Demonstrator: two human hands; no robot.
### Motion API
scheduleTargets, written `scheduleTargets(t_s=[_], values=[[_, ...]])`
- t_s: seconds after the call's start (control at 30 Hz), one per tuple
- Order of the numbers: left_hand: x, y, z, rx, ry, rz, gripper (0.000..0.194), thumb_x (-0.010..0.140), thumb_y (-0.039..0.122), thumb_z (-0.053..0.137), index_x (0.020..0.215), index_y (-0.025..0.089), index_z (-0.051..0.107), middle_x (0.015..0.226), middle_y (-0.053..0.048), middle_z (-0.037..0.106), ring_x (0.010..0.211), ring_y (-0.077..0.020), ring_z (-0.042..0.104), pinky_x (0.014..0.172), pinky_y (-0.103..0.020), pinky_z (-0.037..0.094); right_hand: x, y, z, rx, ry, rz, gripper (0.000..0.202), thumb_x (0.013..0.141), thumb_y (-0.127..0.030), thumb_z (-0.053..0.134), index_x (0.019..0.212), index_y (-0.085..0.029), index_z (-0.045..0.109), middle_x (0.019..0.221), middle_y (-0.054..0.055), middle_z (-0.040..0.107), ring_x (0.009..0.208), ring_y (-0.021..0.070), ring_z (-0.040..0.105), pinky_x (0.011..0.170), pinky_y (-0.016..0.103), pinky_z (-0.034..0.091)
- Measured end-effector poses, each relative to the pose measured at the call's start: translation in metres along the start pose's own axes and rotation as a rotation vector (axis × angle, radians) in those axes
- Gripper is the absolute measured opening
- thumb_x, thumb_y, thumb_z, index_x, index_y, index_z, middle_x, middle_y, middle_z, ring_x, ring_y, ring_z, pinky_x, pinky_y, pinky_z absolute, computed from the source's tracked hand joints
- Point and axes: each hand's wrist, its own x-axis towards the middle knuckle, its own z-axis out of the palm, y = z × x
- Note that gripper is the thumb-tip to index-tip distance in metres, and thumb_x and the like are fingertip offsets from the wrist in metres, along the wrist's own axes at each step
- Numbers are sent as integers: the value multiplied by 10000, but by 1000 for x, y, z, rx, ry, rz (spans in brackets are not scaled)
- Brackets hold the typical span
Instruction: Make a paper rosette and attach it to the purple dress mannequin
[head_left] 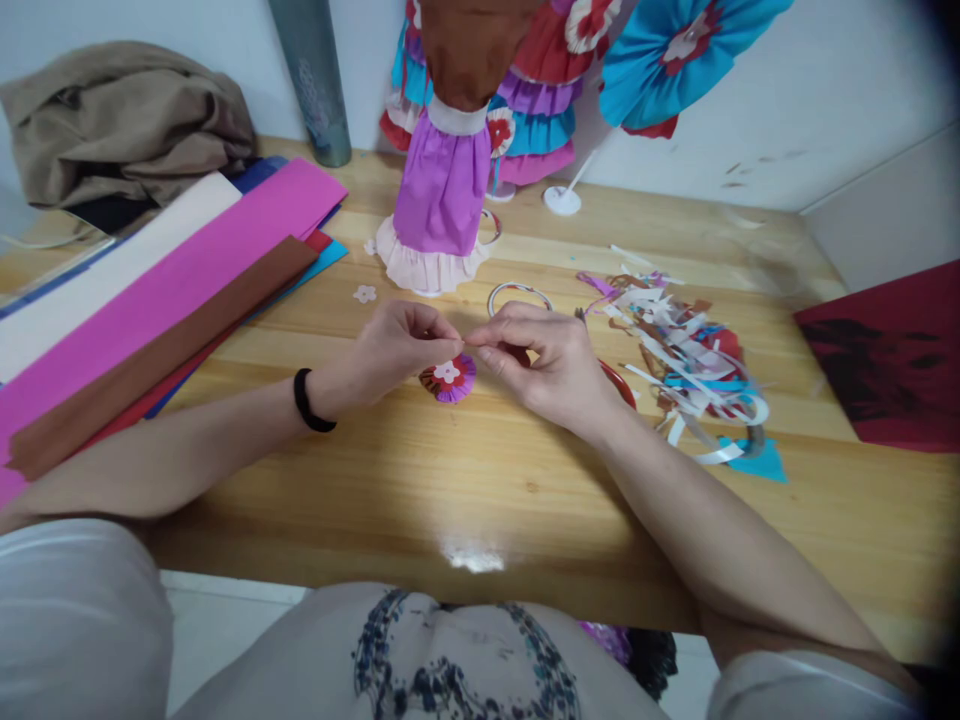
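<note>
My left hand (409, 350) and my right hand (544, 360) meet above the middle of the table, each with thumb and forefinger pinched. Whatever lies between the fingertips is too small to make out. Just below the fingertips, a round pleated paper rosette (459, 388) in purple and brown lies on the wood, with a red layer and a small white flower at its centre. Partly hidden by my right hand is a red curved handle (619, 384), perhaps of scissors. A silvery ring (519, 290) lies just beyond that hand.
A paper dress figure (442, 190) stands behind my hands. Paper flower cutouts (364, 293) lie left of it. Folded coloured paper sheets (172, 290) cover the left side; a heap of paper scraps (690, 350) lies right. A blue rosette (675, 55) stands at the back.
</note>
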Motion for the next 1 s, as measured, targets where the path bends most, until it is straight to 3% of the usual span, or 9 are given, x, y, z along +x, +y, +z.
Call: scheduleTargets(t_s=[0.2,0.43,0.53,0.63,0.83,1.0], values=[[2,-5,-1,-20,15,46,222,756,34,656,556,121,611,419,61,501,391,-36,416,402,-173,345,-2,-2,3,-64,-1,2,192,896,-168,562,914,-210,748,751,32,633,667,155,579,614,308,449],[-1,-8,4,-49,16,-16,219,789,31,614,591,117,647,448,44,523,436,-67,453,447,-212,383,-4,-3,10,-149,37,43,200,890,-204,564,760,-242,711,713,50,621,672,188,582,606,338,440],[-1,-12,4,-17,-28,62,224,791,18,589,600,120,646,495,43,548,462,-57,446,456,-197,361,-4,-3,10,-144,68,69,184,868,-213,588,711,-243,679,699,52,608,652,189,561,595,342,425],[0,-19,2,63,-37,158,182,783,11,584,677,121,684,588,20,618,536,-74,527,519,-199,422,-3,-4,9,-116,90,102,175,837,-195,595,675,-244,639,673,46,591,614,182,529,592,345,413],[1,-21,-4,493,50,429,205,798,47,580,790,165,748,739,-31,685,663,-131,600,596,-234,456,-1,-1,10,-54,116,123,176,755,-144,618,618,-234,555,651,24,559,624,172,518,614,337,403],[-3,-18,-5,573,119,534,169,813,88,619,787,188,752,784,-44,683,697,-153,595,627,-266,444,-1,6,13,257,59,332,152,833,-309,633,729,-198,642,647,1,607,567,130,503,550,290,392]])
